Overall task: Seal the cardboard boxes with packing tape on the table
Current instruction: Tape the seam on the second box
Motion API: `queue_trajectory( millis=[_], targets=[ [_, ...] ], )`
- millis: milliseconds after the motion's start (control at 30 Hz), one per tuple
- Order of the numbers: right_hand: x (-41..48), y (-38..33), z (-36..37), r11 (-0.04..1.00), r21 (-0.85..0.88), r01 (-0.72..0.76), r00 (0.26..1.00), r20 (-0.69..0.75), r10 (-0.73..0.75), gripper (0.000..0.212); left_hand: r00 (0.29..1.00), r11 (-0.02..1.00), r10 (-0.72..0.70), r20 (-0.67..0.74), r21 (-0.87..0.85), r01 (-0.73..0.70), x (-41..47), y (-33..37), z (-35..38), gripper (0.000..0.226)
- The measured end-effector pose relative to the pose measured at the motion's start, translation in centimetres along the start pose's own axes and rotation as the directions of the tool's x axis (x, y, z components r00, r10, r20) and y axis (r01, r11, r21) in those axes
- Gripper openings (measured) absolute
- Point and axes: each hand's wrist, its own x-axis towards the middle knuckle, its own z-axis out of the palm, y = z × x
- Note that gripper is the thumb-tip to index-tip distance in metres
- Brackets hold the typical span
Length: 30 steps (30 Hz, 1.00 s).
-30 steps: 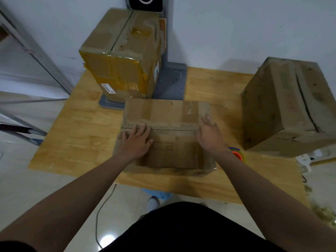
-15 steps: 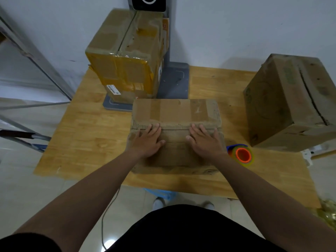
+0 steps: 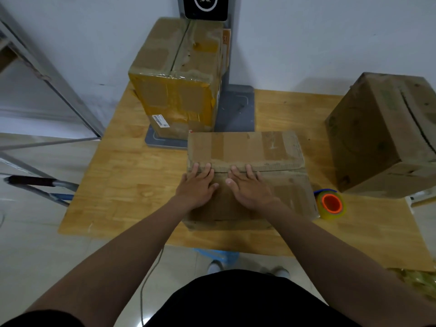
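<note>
The low cardboard box (image 3: 259,149) lies on the wooden table (image 3: 122,185), close to its near edge, and everything else is placed from it. Both hands rest flat on the box's near top flap, palms down and fingers straight, holding nothing. The left hand (image 3: 197,187) lies on the left part of the flap and the right hand (image 3: 250,190) just beside it, thumbs almost meeting. Their fingertips reach the seam where the near flap meets the far flap. The far flap carries patches of old tape.

The roll of packing tape (image 3: 330,204), with its orange core, lies just to the right of the box's near right corner. Behind the box to the left stands a taller taped box (image 3: 177,90) on a grey base (image 3: 238,109). To the right of the box, well apart, sits a large tilted box (image 3: 382,133).
</note>
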Motion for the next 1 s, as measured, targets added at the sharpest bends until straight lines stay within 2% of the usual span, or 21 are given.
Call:
queue_trajectory(
  millis=[100,167,200,267,367,467,600,700,767,867,933,1000],
  targets=[
    [0.7,-1.0,0.1,1.000,-0.001,0.013,1.000,0.004,-0.013,0.060,0.994,0.970,0.040,-0.103,-0.234,-0.064,0.0,-1.4,0.1,0.054],
    [0.6,-0.7,0.1,1.000,-0.014,0.023,1.000,0.002,-0.023,0.059,0.980,0.908,-0.031,-0.197,-0.415,-0.055,-0.1,-2.0,0.5,0.053],
    [0.6,-0.6,0.0,1.000,-0.013,0.024,1.000,0.007,-0.024,0.059,0.974,0.879,-0.085,-0.210,-0.477,-0.026,-0.1,-2.2,0.7,0.059],
    [0.7,-0.6,-0.2,1.000,-0.002,0.017,1.000,0.021,-0.017,0.059,0.968,0.807,-0.188,-0.164,-0.588,0.056,0.0,-2.3,0.8,0.082],
    [0.6,-0.1,-0.4,1.000,-0.020,-0.014,1.000,0.005,0.014,0.061,0.967,0.736,-0.226,-0.120,-0.671,0.089,0.3,-2.6,0.2,0.101],
    [0.2,2.1,-0.3,0.992,-0.057,-0.109,0.993,-0.057,0.105,0.065,0.967,0.683,-0.253,0.029,-0.703,0.199,0.5,-3.2,-0.2,0.106],
    [-0.7,5.9,-0.4,0.940,-0.123,-0.318,0.942,-0.151,0.299,0.072,0.939,0.503,-0.246,0.242,-0.796,0.337,1.4,-4.7,0.1,0.118],
    [-1.4,8.4,-1.0,0.872,-0.088,-0.482,0.865,-0.205,0.458,0.076,0.929,0.459,-0.275,0.247,-0.815,0.353,2.1,-4.8,0.2,0.110],
    [-1.8,10.0,-1.3,0.846,-0.031,-0.533,0.830,-0.214,0.515,0.080,0.920,0.471,-0.335,0.204,-0.809,0.351,2.0,-4.1,-0.2,0.095],
    [-1.9,11.8,-1.9,0.865,0.228,-0.447,0.838,-0.232,0.494,0.088,0.893,0.612,-0.448,0.027,-0.719,0.329,1.9,-2.7,-1.0,0.069],
    [-1.7,12.9,-2.7,0.825,0.435,-0.360,0.836,-0.243,0.492,0.087,0.892,0.682,-0.450,-0.050,-0.664,0.307,1.9,-1.7,-1.3,0.073],
    [-1.1,14.3,-3.3,0.756,0.546,-0.360,0.813,-0.213,0.542,0.079,0.899,0.732,-0.432,-0.073,-0.611,0.302,1.8,-0.9,-1.6,0.083]
  ],
)
